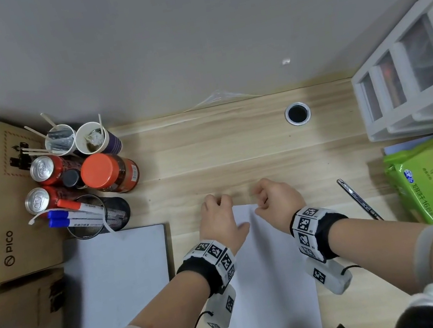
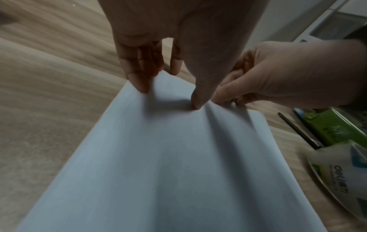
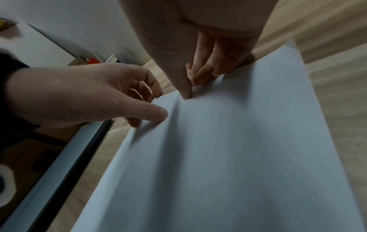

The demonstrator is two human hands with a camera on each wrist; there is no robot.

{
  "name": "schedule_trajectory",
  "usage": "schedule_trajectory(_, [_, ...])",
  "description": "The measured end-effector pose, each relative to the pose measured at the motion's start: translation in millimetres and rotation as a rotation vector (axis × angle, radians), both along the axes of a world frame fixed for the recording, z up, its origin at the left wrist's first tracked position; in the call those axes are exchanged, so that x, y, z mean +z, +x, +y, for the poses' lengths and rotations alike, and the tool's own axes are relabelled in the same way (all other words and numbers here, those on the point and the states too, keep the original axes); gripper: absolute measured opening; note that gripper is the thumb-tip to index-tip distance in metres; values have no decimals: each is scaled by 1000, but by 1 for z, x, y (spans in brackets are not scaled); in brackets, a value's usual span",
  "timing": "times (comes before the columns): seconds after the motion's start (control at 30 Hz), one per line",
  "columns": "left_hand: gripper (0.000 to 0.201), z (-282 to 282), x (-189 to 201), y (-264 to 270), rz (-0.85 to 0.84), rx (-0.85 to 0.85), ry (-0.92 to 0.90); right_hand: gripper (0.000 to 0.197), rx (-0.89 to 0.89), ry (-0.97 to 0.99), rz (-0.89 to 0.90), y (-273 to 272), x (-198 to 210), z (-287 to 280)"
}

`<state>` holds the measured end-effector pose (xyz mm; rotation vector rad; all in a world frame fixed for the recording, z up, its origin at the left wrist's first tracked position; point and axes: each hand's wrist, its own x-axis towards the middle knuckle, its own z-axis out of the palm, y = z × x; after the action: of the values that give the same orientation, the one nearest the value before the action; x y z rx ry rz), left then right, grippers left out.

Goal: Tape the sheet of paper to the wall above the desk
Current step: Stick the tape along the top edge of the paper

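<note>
1. White sheet of paper [image 1: 271, 284] flat on the wooden bench [image 1: 206, 148], far edge buckled into ridges.
2. Left hand [image 1: 219, 218] at far left corner, fingers [image 2: 139, 81] curled, thumb pressing down.
3. Right hand [image 1: 276, 196] pinching far edge, fingers [image 3: 208, 67] bunched against thumb.
4. Tape roll [image 2: 341, 175] beside the sheet's right edge.

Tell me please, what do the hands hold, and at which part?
Both the left hand and right hand pinch the sheet of paper at its far edge.

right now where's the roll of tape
In the left wrist view, the roll of tape lies on the desk right of the sheet of paper, near the green packet.
</note>
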<state>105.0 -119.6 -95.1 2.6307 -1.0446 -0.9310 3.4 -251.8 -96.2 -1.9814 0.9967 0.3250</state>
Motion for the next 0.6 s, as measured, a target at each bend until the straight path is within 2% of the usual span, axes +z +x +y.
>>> schedule_trajectory(0.17, [45,-3,1,-1,-114,-125,-12,35,98,-99,42,2,2,0])
schedule_trajectory(0.43, [42,-11,4,-1,-80,-130,1,38,123,-145,104,4,1,-2])
schedule_trajectory(0.6, [48,-9,2,-2,-84,-169,23,33,134,-131,111,3,3,-7])
